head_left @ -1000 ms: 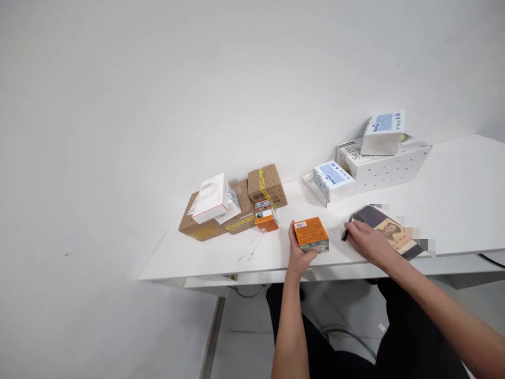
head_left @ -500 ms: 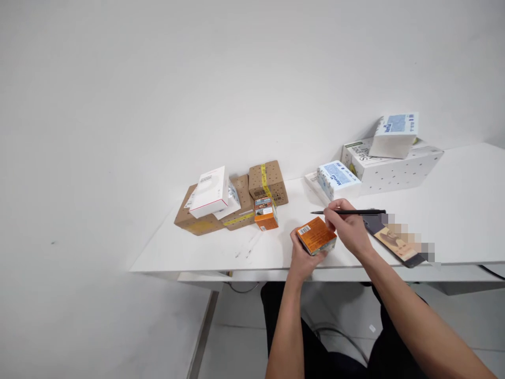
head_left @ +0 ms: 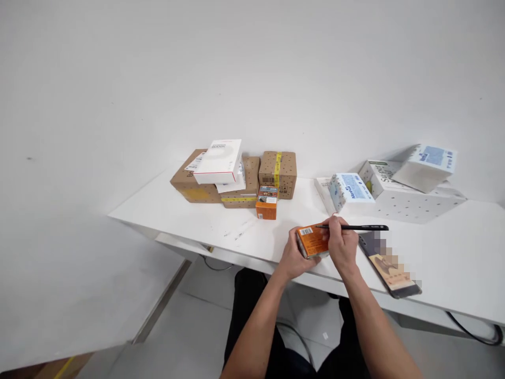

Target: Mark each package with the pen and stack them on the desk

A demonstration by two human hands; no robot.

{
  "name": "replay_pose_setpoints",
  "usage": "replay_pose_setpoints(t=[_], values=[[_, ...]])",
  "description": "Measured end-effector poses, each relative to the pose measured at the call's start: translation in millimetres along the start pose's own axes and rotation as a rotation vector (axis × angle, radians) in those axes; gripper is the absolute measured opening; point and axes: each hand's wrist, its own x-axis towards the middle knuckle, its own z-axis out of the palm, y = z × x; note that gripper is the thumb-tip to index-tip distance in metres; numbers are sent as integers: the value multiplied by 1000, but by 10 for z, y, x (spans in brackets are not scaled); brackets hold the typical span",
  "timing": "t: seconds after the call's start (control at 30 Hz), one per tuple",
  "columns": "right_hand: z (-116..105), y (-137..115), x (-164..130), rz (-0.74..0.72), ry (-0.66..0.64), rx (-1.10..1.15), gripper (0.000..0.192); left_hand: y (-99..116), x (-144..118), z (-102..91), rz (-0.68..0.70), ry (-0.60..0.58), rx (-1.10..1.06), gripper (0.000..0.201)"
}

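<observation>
At the near edge of the white table (head_left: 453, 252) are 2 hands: the left hand (head_left: 295, 258) is wrapped around 1 orange box (head_left: 312, 246), barcode side up, and the right hand (head_left: 342, 243) pinches 1 black pen (head_left: 366, 228), its tip over that side; whether it touches, I cannot tell. The right hand hides the box's right end. Just beside that hand lies 1 phone (head_left: 389, 270), back up. Farther in, another orange box (head_left: 266, 205) stands in front of 3 brown cartons (head_left: 287, 171); 1 white box (head_left: 219, 159) lies over 2 of them, partly covering 1 small white package (head_left: 233, 186). To the right are 2 blue-and-white boxes (head_left: 355, 188), 1 overlapping a flat white box (head_left: 324, 193), the other tilted on 1 large dotted box (head_left: 416, 205) near the wall (head_left: 252, 68).
</observation>
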Motion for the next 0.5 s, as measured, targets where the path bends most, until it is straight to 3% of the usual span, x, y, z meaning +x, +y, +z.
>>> replay_pose_setpoints(t=[0.27, 0.5], values=[[10, -19, -14, -164, 34, -311, 40, 5, 5, -10, -9, -13, 24, 81], [34, -78, 14, -220, -6, -384, 38, 3, 10, 2, 0, -5, 14, 81]])
